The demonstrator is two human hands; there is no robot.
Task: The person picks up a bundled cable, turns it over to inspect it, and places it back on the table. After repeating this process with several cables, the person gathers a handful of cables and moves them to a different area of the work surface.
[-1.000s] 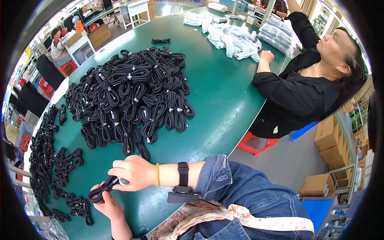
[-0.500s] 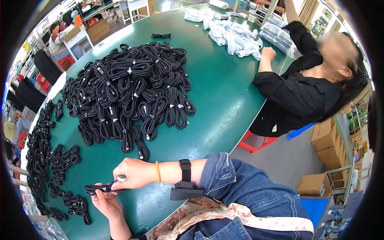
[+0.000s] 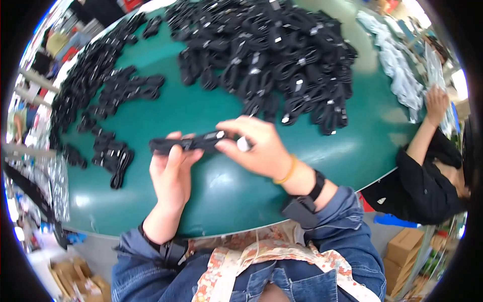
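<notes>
A coiled black cable bundle (image 3: pixel 166 146) is held level in front of me, above the table. My left hand (image 3: pixel 171 176) is closed on its left part, thumb on the near side and fingers behind. My right hand (image 3: pixel 264 148) pinches its right end, where a small pale patch shows. A small white rounded piece (image 3: pixel 244 144) sticks out by the right thumb and fingers; its kind is unclear. Beyond my hands lies a big heap of black cable bundles (image 3: pixel 266 55), some with white bands or light connector ends.
More cable bundles (image 3: pixel 85 75) line the table's left edge, with smaller groups (image 3: pixel 128 85) beside them. Clear plastic bags (image 3: pixel 397 65) lie at the far right on the green table (image 3: pixel 216 110). A co-worker's hand (image 3: pixel 436 104) touches them. Cardboard boxes (image 3: pixel 402 246) stand at the lower right.
My view has turned left, so the heap now appears farther right. My hands still hold the cable bundle, with the right hand now at its right end. The co-worker's hand has moved onto the bags.
</notes>
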